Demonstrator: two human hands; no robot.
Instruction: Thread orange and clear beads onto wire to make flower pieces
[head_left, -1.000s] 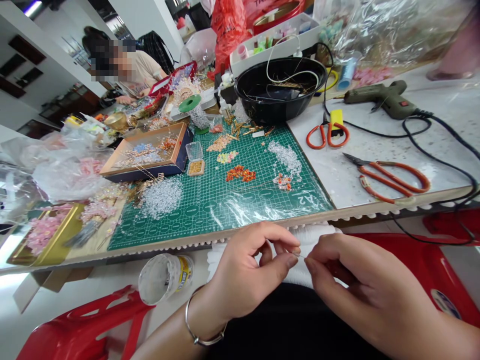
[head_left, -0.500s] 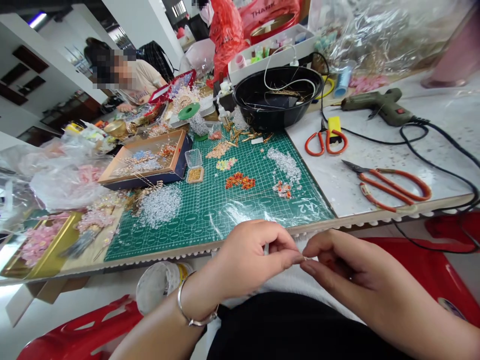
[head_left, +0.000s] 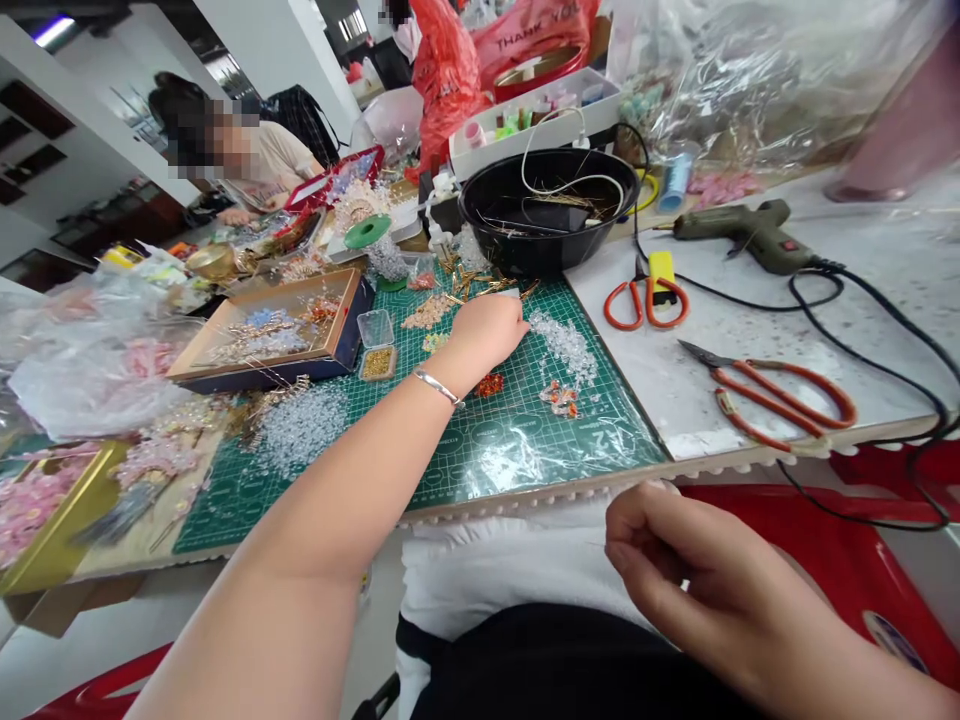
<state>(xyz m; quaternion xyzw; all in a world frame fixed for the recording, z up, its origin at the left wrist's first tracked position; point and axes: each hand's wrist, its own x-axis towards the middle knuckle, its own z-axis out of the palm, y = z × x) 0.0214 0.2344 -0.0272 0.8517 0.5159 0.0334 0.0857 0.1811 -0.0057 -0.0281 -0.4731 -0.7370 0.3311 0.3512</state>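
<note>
My left hand (head_left: 489, 328), with a silver bangle at the wrist, is stretched out over the green cutting mat (head_left: 480, 455). It is nearest the gold metal pieces (head_left: 471, 280) at the mat's far edge, and its fingertips are hidden behind the back of the hand. Below it lie orange-red beads (head_left: 490, 384), partly covered by the arm. Clear beads (head_left: 564, 345) are to its right, beside a small orange-and-clear cluster (head_left: 559, 398). Over my lap my right hand (head_left: 675, 560) is closed, thumb against curled fingers; whatever it may hold does not show.
Orange-handled pliers (head_left: 780, 395), small snips (head_left: 646, 300) and a glue gun (head_left: 750, 232) with a trailing cord lie at right. A black bowl (head_left: 547, 215) stands behind the mat. At left are a box of ornaments (head_left: 274, 340) and a bead pile (head_left: 300, 425). A person (head_left: 262, 165) sits across.
My left hand has left my right hand and reached forward across the mat toward the gold pieces. My right hand stays over the lap, its fingers more curled. The view has shifted slightly.
</note>
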